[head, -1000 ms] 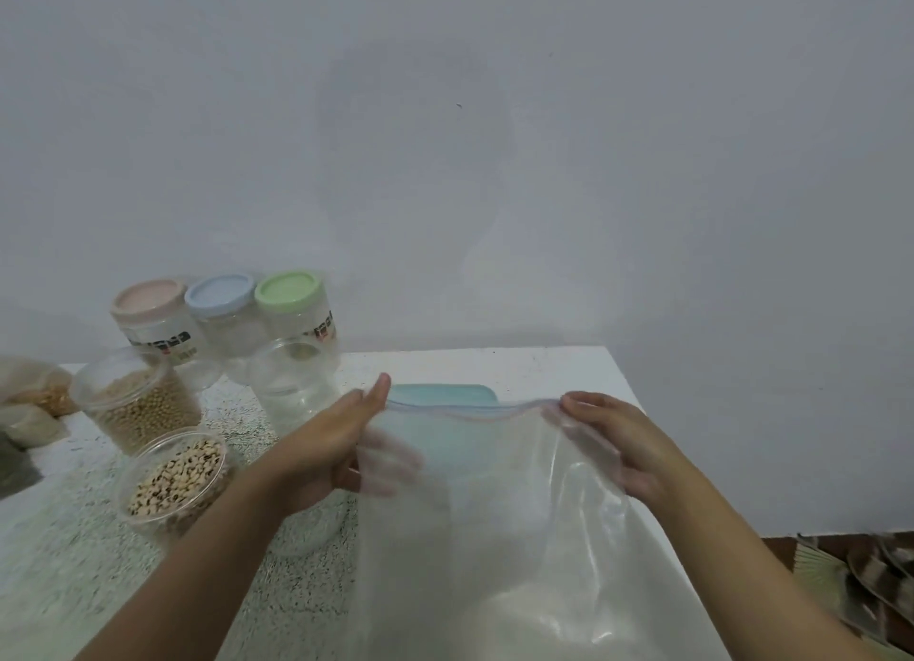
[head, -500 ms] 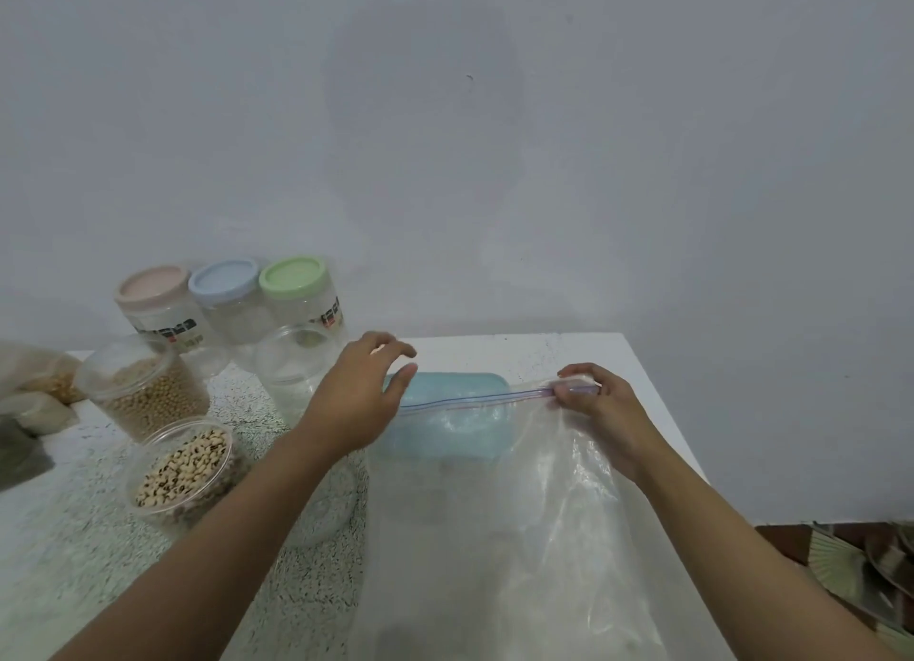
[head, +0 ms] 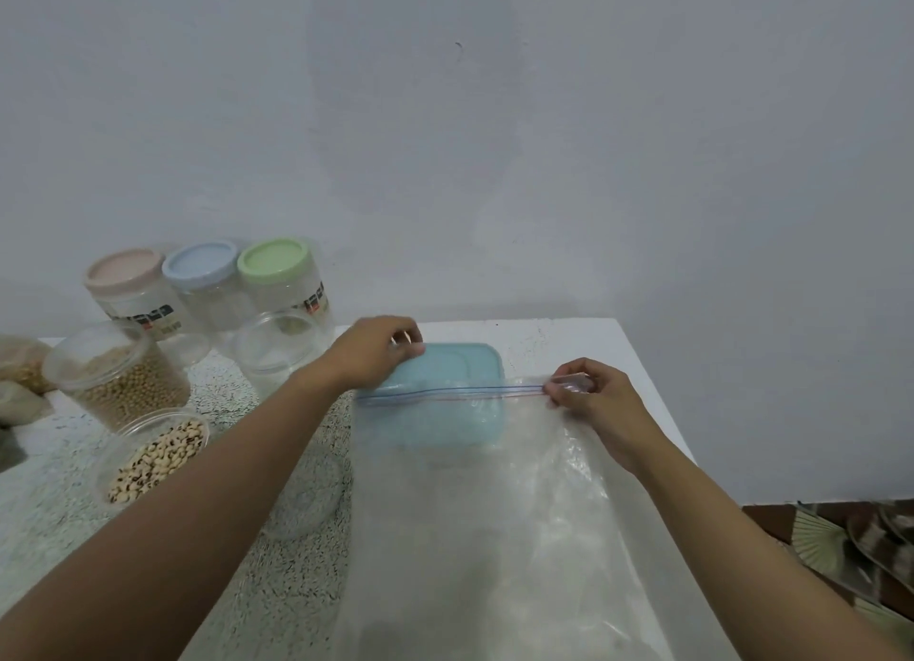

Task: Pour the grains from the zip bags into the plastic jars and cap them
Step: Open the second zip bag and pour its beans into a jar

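A large clear zip bag point(head: 494, 512) lies flat and looks empty on the white table point(head: 569, 334), its zip line stretched between my hands. My left hand point(head: 371, 359) has curled fingers that pinch the bag's top left edge, over a blue rectangular lid point(head: 445, 368). My right hand point(head: 588, 393) pinches the right end of the zip. Left of the bag stand an open empty jar point(head: 277, 349), an open jar of soybeans point(head: 114, 378) and an open jar of black-eyed peas point(head: 158, 453).
Three capped jars with pink point(head: 123, 274), blue point(head: 200, 265) and green point(head: 272, 260) lids stand by the wall. More grain bags point(head: 20, 368) lie at the far left. A clear jar point(head: 306, 492) sits partly under my left forearm. The table ends at right above folding fans point(head: 841, 547).
The bag came down from being held open in the air to lying flat. Its zip now runs in a straight line, and my hands have moved forward and further apart.
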